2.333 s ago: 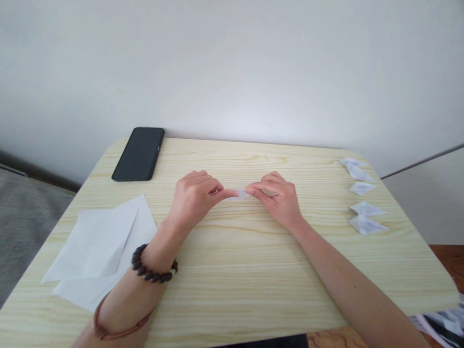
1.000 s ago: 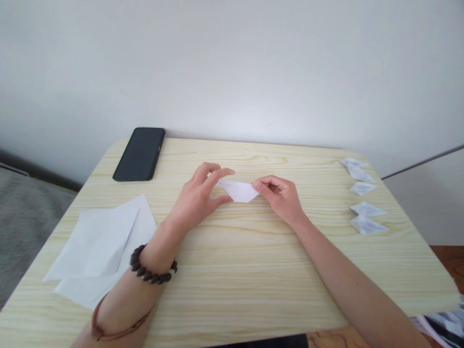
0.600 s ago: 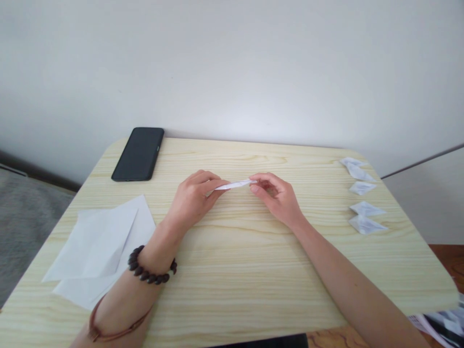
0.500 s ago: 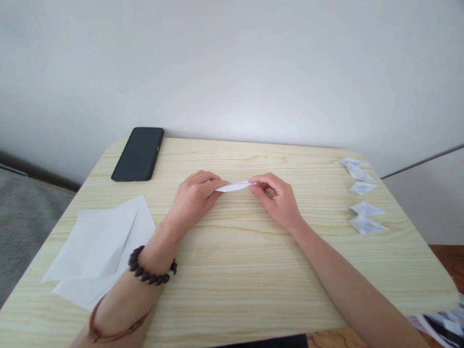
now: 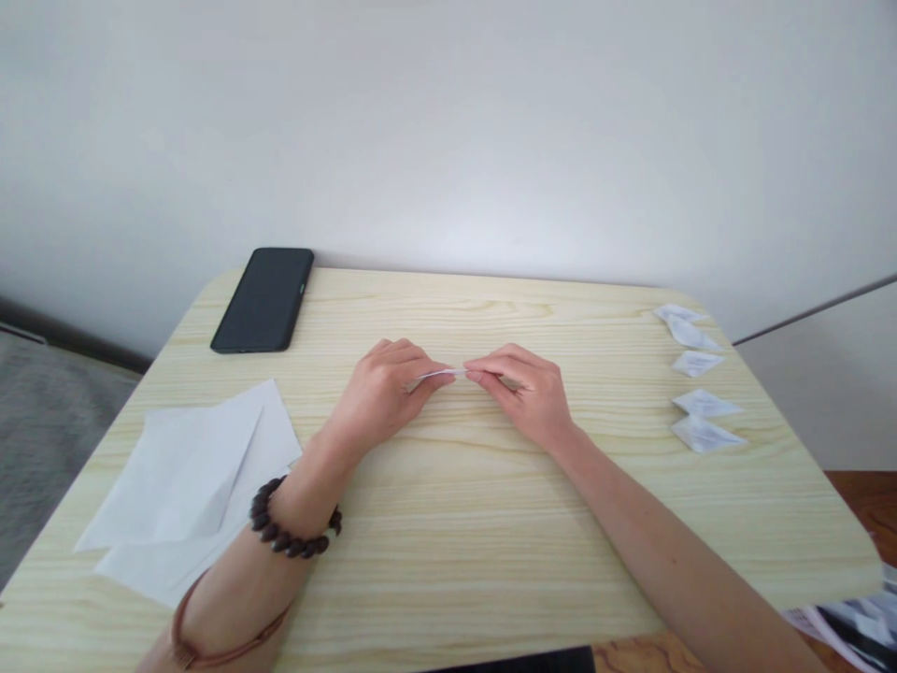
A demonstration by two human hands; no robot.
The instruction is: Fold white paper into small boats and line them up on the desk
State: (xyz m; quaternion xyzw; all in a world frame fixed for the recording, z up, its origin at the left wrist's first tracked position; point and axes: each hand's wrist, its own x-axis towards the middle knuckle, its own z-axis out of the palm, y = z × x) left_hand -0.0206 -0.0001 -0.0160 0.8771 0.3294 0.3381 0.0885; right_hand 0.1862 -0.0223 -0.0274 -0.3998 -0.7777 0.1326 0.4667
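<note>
Between my two hands is a small piece of folded white paper [image 5: 460, 371], seen nearly edge-on above the middle of the table. My left hand [image 5: 389, 388] pinches its left end between thumb and fingers. On the other end, my right hand [image 5: 527, 388] grips it with thumb and fingertips. The fingertips of both hands are close together, so most of the paper is hidden. A dark bead bracelet [image 5: 284, 540] and a brown cord sit on my left arm.
Loose white paper sheets [image 5: 172, 477] lie at the left of the wooden table [image 5: 434, 542]. A black phone [image 5: 263, 299] rests at the back left. Several folded white paper pieces [image 5: 704, 433] line the right side. A white wall [image 5: 448, 140] stands behind.
My hands have drawn closer together, and the folded paper has turned from showing its face to nearly edge-on. Both hands still hold it.
</note>
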